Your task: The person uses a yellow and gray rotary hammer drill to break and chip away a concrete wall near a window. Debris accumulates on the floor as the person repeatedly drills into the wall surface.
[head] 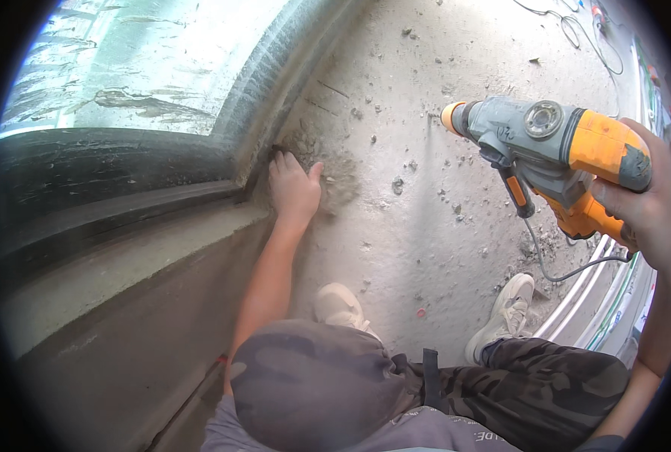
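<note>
In the head view, my right hand (640, 209) grips an orange-and-grey rotary hammer drill (544, 130) by its rear handle. The drill is raised above the floor on the right, with its orange-rimmed nose and a short, thin bit pointing left. A side handle (516, 189) hangs from its body, and a grey power cord (547, 268) curves from the grip. My left hand (296, 186) reaches to the lower corner of a dark window frame (115, 164). Its thumb is spread and nothing shows in it. The fingertips are at grey rubble (304, 144) beside the frame; whether they press on it I cannot tell.
The dusty concrete floor (392, 248) carries scattered chips. A concrete sill (137, 277) and low wall (160, 333) run along the left. Several white and green-striped pipes (589, 294) lie at right, with a loose cable (578, 37) beyond. My shoes (507, 311) stand apart below.
</note>
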{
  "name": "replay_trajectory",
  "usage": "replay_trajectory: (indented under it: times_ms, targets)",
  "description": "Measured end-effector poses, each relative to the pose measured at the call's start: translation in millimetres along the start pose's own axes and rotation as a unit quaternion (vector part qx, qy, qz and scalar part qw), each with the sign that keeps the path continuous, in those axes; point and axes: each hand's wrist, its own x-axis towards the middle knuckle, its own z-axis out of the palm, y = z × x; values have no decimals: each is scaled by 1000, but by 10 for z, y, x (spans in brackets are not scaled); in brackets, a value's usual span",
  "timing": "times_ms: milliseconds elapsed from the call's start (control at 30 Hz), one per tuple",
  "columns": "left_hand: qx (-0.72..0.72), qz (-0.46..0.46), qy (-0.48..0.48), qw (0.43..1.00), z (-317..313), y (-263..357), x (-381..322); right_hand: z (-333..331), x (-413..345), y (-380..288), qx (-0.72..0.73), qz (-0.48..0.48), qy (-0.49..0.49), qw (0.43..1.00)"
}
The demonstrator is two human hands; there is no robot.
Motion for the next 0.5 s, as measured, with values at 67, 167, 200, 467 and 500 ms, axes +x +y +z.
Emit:
replay_trajectory:
  times_ms: [67, 167, 200, 467, 500]
  targets:
    - [24, -6, 74, 997, 327, -28, 90, -147, 158, 99, 38, -75, -62, 995]
    - [-26, -35, 55, 998, 268, 14, 292, -208, 242, 182, 61, -118, -118, 984]
    - [-25, -66, 66, 995, 180, -119, 331, -111, 292, 178, 92, -130, -120, 980]
    - [-233, -162, -169, 944, -472, 523, 148, -66, 22, 268, 53, -5, -61, 997]
    - [-186, -131, -99, 969, -390, 462, 153, -46, -9, 295, 52, 4, -55, 997]
